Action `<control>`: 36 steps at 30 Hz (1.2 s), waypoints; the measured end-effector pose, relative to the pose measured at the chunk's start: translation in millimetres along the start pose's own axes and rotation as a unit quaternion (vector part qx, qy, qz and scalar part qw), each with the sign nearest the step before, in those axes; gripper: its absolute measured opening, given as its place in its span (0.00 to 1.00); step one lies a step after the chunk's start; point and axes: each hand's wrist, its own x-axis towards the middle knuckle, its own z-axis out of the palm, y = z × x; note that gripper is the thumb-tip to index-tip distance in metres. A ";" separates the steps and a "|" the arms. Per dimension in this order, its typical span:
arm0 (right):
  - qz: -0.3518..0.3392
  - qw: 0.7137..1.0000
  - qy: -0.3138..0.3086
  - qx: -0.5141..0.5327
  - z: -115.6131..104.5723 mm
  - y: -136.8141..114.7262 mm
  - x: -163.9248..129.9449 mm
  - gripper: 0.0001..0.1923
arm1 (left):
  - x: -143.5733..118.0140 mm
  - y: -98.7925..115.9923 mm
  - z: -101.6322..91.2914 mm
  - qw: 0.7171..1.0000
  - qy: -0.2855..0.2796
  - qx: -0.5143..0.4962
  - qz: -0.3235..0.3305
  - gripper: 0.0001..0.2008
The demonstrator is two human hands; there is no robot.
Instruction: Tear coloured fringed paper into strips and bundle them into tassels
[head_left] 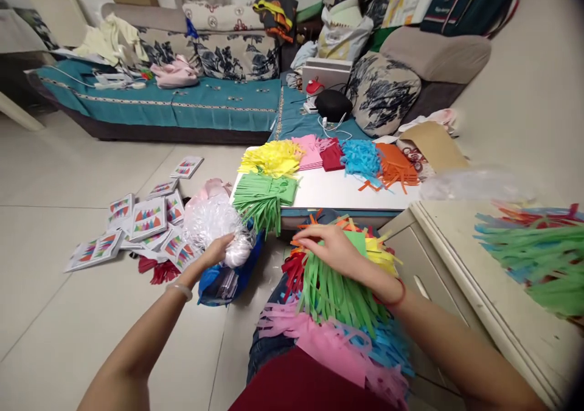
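The left hand (218, 248) grips a bunch of clear crinkly plastic bags (214, 222) by the floor. The right hand (329, 247) lies flat, fingers spread, on the colourful fringed paper stack (337, 295) in the lap. Many sorted colour piles (319, 155) wait unbagged on the low white table (347, 192).

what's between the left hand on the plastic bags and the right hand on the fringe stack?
Head view: between the left hand and right hand, mostly bare floor tile, plus hanging strips of the green fringe pile and the blue bag's edge.
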 end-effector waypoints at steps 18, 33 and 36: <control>0.137 0.985 -0.107 -0.012 176.8 34.3 123.0 0.09 | -41.1 -3.4 -16.6 0.991 0.083 -0.065 -0.078 0.22; 0.014 0.944 -0.052 0.325 22.6 -40.4 13.2 0.15 | -21.6 22.5 -27.1 0.997 0.075 0.011 -0.009 0.17; 0.019 0.922 -0.001 0.387 -18.9 -46.4 -48.1 0.18 | -9.0 30.7 -24.0 0.997 0.062 0.042 0.029 0.17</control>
